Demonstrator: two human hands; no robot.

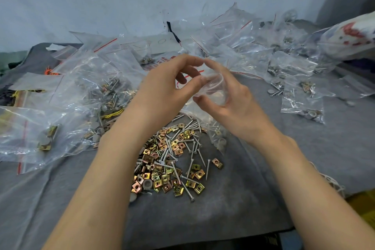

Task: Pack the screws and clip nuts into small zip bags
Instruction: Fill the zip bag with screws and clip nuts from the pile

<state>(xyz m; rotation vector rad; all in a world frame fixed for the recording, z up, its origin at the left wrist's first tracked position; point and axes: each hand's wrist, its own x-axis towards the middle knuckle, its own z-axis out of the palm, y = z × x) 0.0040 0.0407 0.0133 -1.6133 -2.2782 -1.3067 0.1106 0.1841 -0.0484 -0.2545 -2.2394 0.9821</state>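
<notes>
A small clear zip bag (216,89) with a red seal line is held up above the grey cloth between both hands. My left hand (170,85) pinches its near edge with thumb and fingers. My right hand (227,97) curls round the bag's right side and pinches it too. Whether anything is inside the bag cannot be told. Below my wrists lies a loose pile of brass-coloured clip nuts (162,170) mixed with silver screws (192,148).
Filled zip bags (85,95) are heaped on the left, and more bags (300,91) lie at the right and along the back. A grey cloth (263,189) covers the table. A few small grey caps (147,184) sit in the pile. A white wall stands behind.
</notes>
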